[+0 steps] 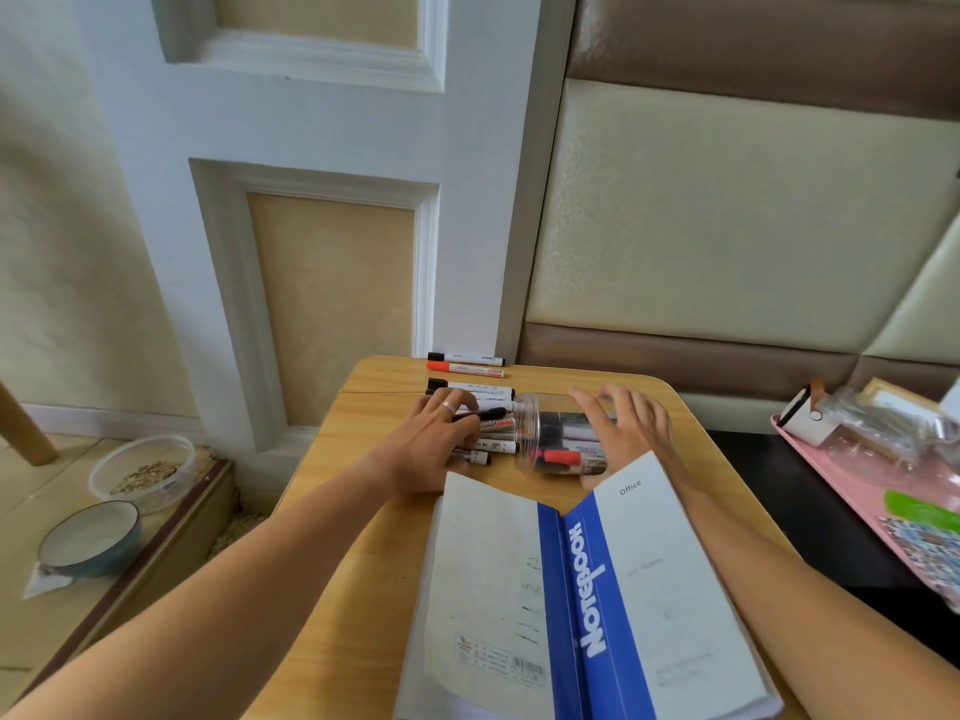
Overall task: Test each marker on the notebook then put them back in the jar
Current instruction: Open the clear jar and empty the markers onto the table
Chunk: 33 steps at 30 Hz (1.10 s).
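A: We start with the wooden counter (363,511). What lies nearest us on it?

B: The notebook (571,589), spread face down with its blue spine up, the white covers to either side. We see faint pen marks on the left cover.

A: And our arms?

B: Both reach forward over the counter, one on each side of the notebook. The right hand (628,423) lies on top of the clear plastic jar (561,439), fingers spread and nearly straight over its curved wall; it presses on the jar rather than curling round it, as far as we can tell.

A: How does the jar sit?

B: On its side just beyond the notebook, its open mouth to the left. Several markers are inside, one with a red cap.

A: The left hand?

B: The left hand (441,433) rests over the loose pile of markers (488,444) at the jar's mouth. Its fingers bend around a black marker (480,415), whose tip points toward the jar. A ring shows on one finger.

A: Anything beyond?

B: At the counter's far edge we see two more markers, a black-capped marker (466,358) and a red-capped marker (465,369), side by side, apart from the pile.
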Available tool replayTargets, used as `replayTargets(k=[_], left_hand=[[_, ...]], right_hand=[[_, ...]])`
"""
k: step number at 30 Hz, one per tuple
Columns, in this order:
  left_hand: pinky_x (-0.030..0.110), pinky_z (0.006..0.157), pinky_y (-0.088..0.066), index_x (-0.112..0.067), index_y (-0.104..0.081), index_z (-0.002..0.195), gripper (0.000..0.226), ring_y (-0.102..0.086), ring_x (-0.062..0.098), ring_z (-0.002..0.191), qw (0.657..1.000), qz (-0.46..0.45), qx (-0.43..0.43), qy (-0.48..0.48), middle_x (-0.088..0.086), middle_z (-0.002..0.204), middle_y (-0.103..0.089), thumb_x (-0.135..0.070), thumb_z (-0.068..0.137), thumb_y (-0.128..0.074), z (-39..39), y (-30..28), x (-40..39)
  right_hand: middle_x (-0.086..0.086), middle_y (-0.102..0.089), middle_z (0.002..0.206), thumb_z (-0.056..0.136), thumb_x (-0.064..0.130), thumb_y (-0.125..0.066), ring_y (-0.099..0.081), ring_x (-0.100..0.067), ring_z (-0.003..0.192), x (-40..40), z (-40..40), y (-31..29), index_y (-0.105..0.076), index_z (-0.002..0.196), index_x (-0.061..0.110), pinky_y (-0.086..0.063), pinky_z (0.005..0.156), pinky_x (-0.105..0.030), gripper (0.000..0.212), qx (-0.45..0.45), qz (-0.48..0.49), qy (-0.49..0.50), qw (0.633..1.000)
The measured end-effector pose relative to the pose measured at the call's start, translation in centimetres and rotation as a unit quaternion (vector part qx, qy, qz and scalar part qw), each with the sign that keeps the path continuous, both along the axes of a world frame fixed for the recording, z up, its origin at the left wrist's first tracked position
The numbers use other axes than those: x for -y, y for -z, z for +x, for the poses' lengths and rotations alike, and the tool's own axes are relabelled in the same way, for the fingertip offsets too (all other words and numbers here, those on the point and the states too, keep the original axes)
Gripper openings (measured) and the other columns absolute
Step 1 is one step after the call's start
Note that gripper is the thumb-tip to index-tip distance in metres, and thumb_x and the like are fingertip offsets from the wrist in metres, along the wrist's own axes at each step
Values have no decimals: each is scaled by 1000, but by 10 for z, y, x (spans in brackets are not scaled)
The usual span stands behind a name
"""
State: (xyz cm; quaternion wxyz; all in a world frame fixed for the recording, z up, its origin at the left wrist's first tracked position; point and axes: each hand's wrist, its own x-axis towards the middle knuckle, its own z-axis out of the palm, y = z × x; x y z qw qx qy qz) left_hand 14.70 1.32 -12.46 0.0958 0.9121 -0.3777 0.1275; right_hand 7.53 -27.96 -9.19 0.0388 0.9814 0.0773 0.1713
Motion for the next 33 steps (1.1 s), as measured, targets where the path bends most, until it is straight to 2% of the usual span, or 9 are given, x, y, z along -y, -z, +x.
replayTargets(k=[5,9,12,14,16,19,21,26,33], left_hand=[[46,116,-34,-26,-61,115,23,-31,23,141,996,-51,17,-66,1,143,-45,-33,94,-68,-3,5,3],[44,115,-34,-22,-62,111,25,-33,26,140,989,-74,6,-125,4,147,-44,-37,93,-70,-6,5,7],[40,110,-38,-25,-64,107,27,-36,25,130,981,-95,17,-167,3,139,-45,-40,88,-76,-10,3,7],[37,101,-44,-24,-65,104,23,-42,24,121,977,-110,19,-182,4,129,-50,-37,88,-76,-14,2,5],[30,82,-48,-22,-63,102,15,-52,20,104,976,-122,-1,-182,2,118,-59,-30,93,-71,-18,3,5],[27,66,-47,-22,-59,98,4,-56,14,83,974,-137,-34,-178,-1,104,-66,-25,98,-62,-25,5,6],[28,72,-53,-22,-61,103,5,-57,12,86,974,-143,-46,-169,-3,106,-64,-25,99,-61,-28,6,8],[26,82,-51,-23,-61,110,11,-51,9,97,978,-146,-65,-137,-3,116,-61,-26,100,-60,-26,7,17],[31,101,-48,-21,-63,124,22,-52,18,119,974,-145,-113,-129,2,127,-58,-23,103,-56,-18,6,22]], right_hand=[[-10,-42,147,62,61,-88,-42,-28,135,-4,-1,3,-31,156,30,-30,112,-47,114,18,-7,14,1000],[-13,-50,138,54,60,-92,-51,-31,127,-7,-3,4,-38,150,27,-39,105,-51,115,37,-14,21,999],[-15,-57,127,44,58,-97,-59,-33,114,-8,-5,4,-45,144,24,-47,95,-53,118,62,-12,24,998],[-15,-60,121,38,53,-98,-61,-33,108,-9,-7,2,-46,140,23,-50,90,-53,118,71,-9,30,997],[-15,-60,117,36,51,-98,-62,-33,105,-10,-7,1,-47,137,22,-51,87,-52,117,72,-7,34,997],[-15,-59,122,43,53,-98,-60,-33,110,-13,-9,-1,-51,140,22,-48,92,-52,112,58,-10,36,998],[-16,-58,125,45,54,-98,-59,-33,112,-14,-8,-1,-52,142,22,-47,94,-52,112,59,-10,34,998],[-14,-56,127,45,57,-96,-58,-32,114,-15,-5,0,-46,143,24,-46,97,-52,115,48,-18,35,998],[-13,-56,130,47,59,-95,-57,-31,117,-12,-3,2,-44,146,25,-45,99,-50,116,51,-28,28,998]])
